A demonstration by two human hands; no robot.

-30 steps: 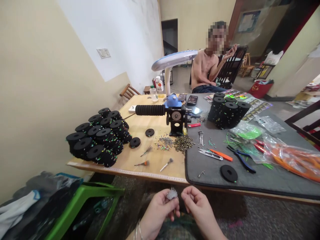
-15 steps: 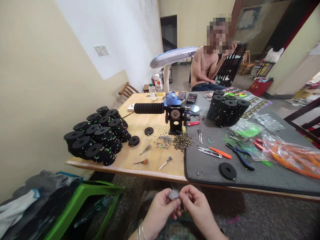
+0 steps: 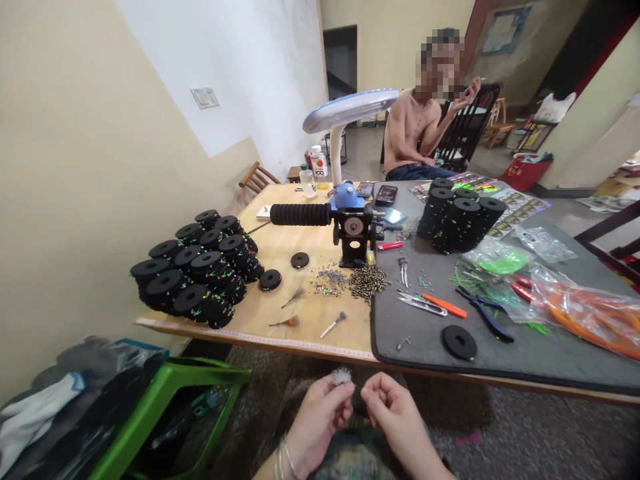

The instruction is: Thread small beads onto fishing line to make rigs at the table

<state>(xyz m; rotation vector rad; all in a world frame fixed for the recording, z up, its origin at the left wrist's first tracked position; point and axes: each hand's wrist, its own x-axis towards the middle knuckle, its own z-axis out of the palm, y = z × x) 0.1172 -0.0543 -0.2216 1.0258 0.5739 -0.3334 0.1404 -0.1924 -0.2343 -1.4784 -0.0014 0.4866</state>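
Observation:
Thumb and fingers of my left hand (image 3: 324,408) are closed on a small tuft of pale grey bristly strands (image 3: 341,377), which stick up above the grip. Just to its right, my right hand (image 3: 387,403) is pinched shut; anything between its fingertips is too small to make out. Both hands are below the table's front edge, a short gap apart. On the wood beyond them lie a white-stemmed brush-like tuft (image 3: 334,324), an orange-and-dark tuft (image 3: 286,322) and a thin grey tuft (image 3: 294,297).
Black foam spools (image 3: 193,267) are stacked at left, more spools (image 3: 457,217) at back right. A black-handled clamp device (image 3: 354,233) stands mid-table behind a pile of small metal pieces (image 3: 369,283). Snips (image 3: 423,303) and pliers (image 3: 485,315) lie on the grey mat (image 3: 400,350). Another person (image 3: 413,133) sits beyond.
My right hand has come away from the tuft, leaving a gap between the hands. My left hand has shifted slightly left and up with the tuft. The view has tilted slightly.

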